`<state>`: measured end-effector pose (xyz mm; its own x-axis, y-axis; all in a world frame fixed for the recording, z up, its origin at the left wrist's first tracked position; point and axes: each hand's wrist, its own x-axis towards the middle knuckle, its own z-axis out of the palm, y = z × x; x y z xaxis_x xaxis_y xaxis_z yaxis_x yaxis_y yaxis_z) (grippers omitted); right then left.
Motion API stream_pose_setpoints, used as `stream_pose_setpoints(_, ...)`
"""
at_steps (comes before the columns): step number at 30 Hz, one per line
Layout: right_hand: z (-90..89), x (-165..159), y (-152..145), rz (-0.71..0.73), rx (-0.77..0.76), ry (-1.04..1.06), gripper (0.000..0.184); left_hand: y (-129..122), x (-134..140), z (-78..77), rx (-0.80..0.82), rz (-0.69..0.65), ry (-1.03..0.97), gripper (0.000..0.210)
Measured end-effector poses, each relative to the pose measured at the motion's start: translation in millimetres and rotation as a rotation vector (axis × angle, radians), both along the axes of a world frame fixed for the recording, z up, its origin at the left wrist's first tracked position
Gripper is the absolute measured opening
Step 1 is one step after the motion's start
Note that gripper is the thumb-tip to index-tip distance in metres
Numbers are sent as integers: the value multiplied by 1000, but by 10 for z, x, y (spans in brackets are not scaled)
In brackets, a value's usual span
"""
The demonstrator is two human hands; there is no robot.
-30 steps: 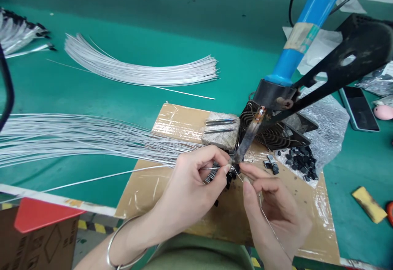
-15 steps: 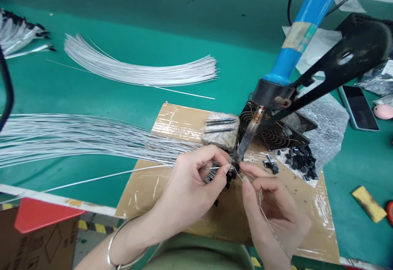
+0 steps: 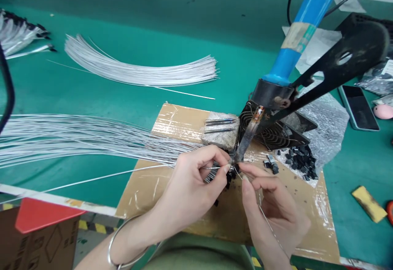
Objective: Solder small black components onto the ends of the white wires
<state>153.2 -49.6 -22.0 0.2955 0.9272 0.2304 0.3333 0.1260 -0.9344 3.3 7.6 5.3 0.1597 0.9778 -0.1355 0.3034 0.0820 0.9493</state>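
Note:
My left hand [image 3: 199,184] pinches a thin white wire [image 3: 116,175] close to its end, right under the tip of a soldering iron [image 3: 245,143]. The iron has a blue handle and is held slanting down in a black bracket [image 3: 337,65]. Between the thumb and fingers of my right hand [image 3: 273,208] is a strand of solder wire [image 3: 270,225], whose upper end reaches up to the iron tip. Small black pieces lie beneath the fingertips, partly hidden. The joint at the tip is too small to make out.
A bundle of wires [image 3: 92,135] runs in from the left onto the cardboard [image 3: 147,196]; another bundle [image 3: 147,73] lies behind. Beyond the iron are a fan [image 3: 276,135], black pieces [image 3: 302,161] on bubble wrap, a phone [image 3: 359,108] and a yellow sponge [image 3: 368,203].
Almost nothing differs. My right hand has shifted very slightly to the left, while my left hand, the wire and the iron stay in place.

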Motion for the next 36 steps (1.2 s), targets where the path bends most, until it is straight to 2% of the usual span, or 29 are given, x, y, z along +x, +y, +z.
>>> stream_pose_setpoints(14, -12, -2, 11, -1, 36, -22, 17, -12, -15, -13, 9, -6, 3, 14)
stream_pose_setpoints(22, 5, -6, 9, -12, -7, -12, 16, -2, 2, -4, 1, -12, -6, 14)
stream_pose_setpoints(30, -17, -21, 17, -22, 55, -4, 16, -17, -11, -4, 14, -8, -6, 15)
stream_pose_setpoints(36, -32, -11, 4, 14, 18, -2, 17, 6, -3, -16, 5, -23, 26, 14)
